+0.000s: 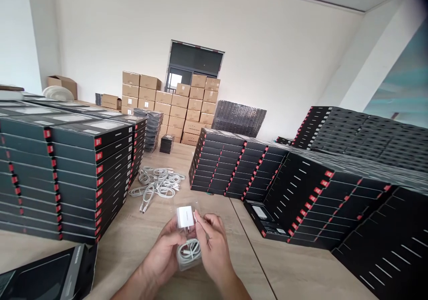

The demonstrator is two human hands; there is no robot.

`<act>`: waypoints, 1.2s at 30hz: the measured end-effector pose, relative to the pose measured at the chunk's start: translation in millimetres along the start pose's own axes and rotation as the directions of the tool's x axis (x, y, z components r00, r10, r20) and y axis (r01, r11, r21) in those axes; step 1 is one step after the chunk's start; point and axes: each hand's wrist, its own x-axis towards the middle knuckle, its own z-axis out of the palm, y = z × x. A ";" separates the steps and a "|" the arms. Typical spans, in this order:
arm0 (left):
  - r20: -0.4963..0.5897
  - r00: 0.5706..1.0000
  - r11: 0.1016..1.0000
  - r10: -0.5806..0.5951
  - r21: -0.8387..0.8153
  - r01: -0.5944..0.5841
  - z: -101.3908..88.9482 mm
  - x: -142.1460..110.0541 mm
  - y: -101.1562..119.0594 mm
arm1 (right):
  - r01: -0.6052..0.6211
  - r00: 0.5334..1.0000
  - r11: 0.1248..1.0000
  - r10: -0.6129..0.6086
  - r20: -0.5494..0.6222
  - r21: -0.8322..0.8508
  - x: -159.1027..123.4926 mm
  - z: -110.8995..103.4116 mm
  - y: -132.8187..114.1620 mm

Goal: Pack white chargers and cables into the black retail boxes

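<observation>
In front of me my left hand (165,248) grips a clear plastic tray (182,265) from its left side, thumb over the front. A white power adapter (185,217) sits in the tray's upper part, and a coiled white charging cable (190,251) lies in the lower part. My right hand (213,242) closes on the tray's right edge, its fingertips beside the adapter; exactly what they pinch is partly hidden. Beyond my hands a loose pile of white cables (158,183) rests on the table.
Stacks of black boxes with red labels stand at left (76,170) and right (230,166) on the wooden table (140,237). A black box (43,273) lies near left; an open box (267,222) sits at right. Brown cartons (177,108) are piled at the back.
</observation>
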 end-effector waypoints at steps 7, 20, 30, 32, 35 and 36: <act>-0.033 0.999 0.999 0.001 0.050 0.001 -10.8 -0.1 14.0 | 0.032 0.980 0.994 -0.052 0.194 0.107 2.8 -7.0 -7.8; -0.063 0.996 0.998 -0.059 0.028 0.061 -7.8 -3.5 19.5 | -0.109 0.944 0.941 -0.002 0.329 0.319 1.2 -10.7 -4.0; -0.101 0.994 0.999 -0.028 0.014 0.030 -3.8 -2.0 10.2 | -0.132 0.956 0.963 0.061 0.288 0.236 -4.8 0.8 -2.7; -0.074 0.996 0.999 -0.039 0.009 0.040 -4.3 -3.7 11.4 | -0.109 0.962 0.965 0.042 0.269 0.237 -5.5 3.9 -5.0; -0.049 0.998 0.999 -0.040 0.026 0.042 -6.1 -5.1 15.4 | -0.135 0.965 0.947 0.059 0.255 0.291 -5.7 10.0 -8.7; -0.049 0.998 0.999 -0.040 0.031 0.041 -7.1 -4.8 16.8 | -0.157 0.964 0.931 0.071 0.257 0.330 -5.9 12.3 -9.4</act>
